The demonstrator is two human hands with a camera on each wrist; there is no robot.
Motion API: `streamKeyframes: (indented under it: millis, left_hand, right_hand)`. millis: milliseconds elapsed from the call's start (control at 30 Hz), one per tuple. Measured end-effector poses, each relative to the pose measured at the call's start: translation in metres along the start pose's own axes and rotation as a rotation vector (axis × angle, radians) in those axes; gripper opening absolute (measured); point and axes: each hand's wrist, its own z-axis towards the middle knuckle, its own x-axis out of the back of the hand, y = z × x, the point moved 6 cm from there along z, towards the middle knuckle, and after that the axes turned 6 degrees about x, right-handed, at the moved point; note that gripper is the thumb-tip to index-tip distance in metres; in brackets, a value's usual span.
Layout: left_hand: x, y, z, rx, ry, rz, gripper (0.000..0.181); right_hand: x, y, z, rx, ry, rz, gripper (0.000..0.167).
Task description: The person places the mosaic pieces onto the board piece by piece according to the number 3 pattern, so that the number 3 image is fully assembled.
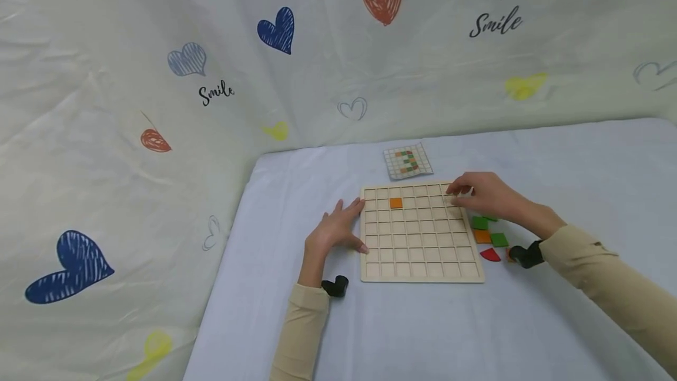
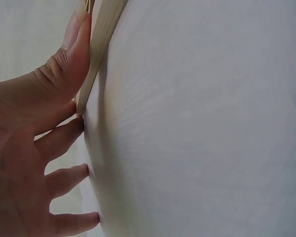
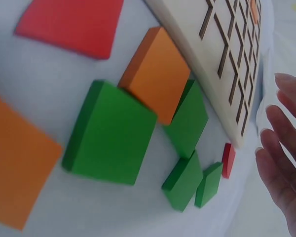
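Grid board (image 1: 418, 243), pale wood, on the white-covered desk (image 1: 412, 334), in front of the person. Lies flat; near edge runs across the person's front, left edge straight away from it. Outline nearly square, with no clear long axis. Surface ruled into square cells by dark lines; smooth rim, rounded corners.

Orange square tile (image 1: 396, 203), flat in the board's second row from the far edge, third cell from the left, sides in line with the grid.

Left hand (image 1: 337, 229): fingers spread, thumb and fingertips touching the board's left edge.

Right hand (image 1: 483, 193): over the board's far right corner, fingers bent; whether they pinch a piece cannot be told.

Pattern card (image 1: 407, 161), beyond the far edge, slightly askew to the board; small grid with orange, green and red cells.

Loose pieces, right of the board: green square tiles (image 3: 111, 133), variously turned; orange tiles (image 3: 158, 74); red quarter-round piece (image 1: 490, 254), curved side toward the person.
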Motion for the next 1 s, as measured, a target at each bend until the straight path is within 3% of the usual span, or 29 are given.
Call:
streamKeyframes:
  millis: [200, 500, 1000]
  left_hand:
    - [-0.001, -0.001, -0.001, 0.006, 0.003, 0.003, 0.117]
    - [0.000, 0.001, -0.001, -0.004, -0.002, -0.007, 0.117]
    - [0.001, 0.001, -0.002, -0.008, -0.006, -0.031, 0.116]
  right_hand:
    - [0.006, 0.008, -0.010, 0.000, 0.030, -0.018, 0.020]
    - [0.012, 0.032, -0.021, -0.059, 0.005, -0.035, 0.024]
    - [0.013, 0.051, -0.025, -0.109, 0.001, -0.068, 0.029]
